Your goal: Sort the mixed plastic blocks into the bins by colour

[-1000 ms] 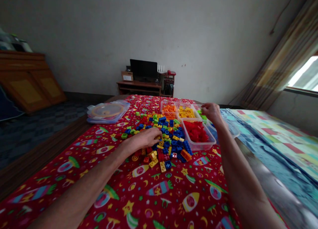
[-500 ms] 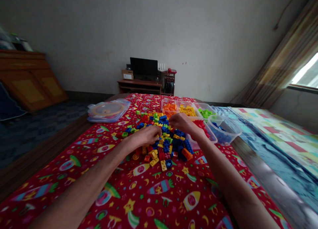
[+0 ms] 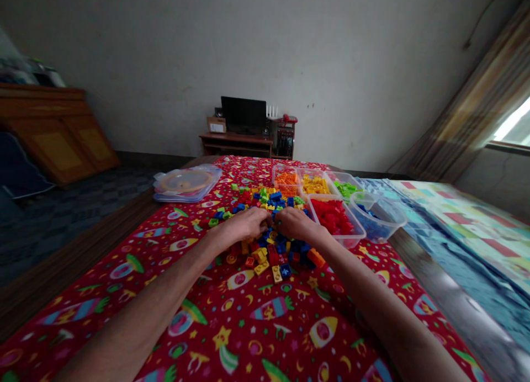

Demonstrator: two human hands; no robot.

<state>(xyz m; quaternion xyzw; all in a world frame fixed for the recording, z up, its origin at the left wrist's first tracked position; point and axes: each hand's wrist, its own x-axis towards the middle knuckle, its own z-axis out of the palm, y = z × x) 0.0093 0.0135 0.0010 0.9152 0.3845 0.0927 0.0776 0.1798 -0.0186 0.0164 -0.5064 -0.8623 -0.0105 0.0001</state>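
A heap of small toy bricks (image 3: 273,249) in blue, yellow, red, orange and green lies on a red patterned cloth (image 3: 256,327). My left hand (image 3: 244,226) and my right hand (image 3: 293,223) rest side by side on the middle of the heap, fingers curled down into the bricks and almost touching each other. What the fingertips pinch is hidden. Behind the heap stand clear tubs sorted by colour: orange (image 3: 285,180), yellow (image 3: 314,184), green (image 3: 345,189), red (image 3: 334,217) and blue (image 3: 375,217).
A stack of clear tub lids (image 3: 187,182) lies at the cloth's far left. A pastel checked mat (image 3: 459,222) runs along the right. Against the back wall stands a low desk with a dark monitor (image 3: 244,117); a wooden cabinet (image 3: 58,133) is at left.
My right hand came back from the green tub at the far right and dropped onto the heap beside my left hand. The left hand stayed on the bricks.
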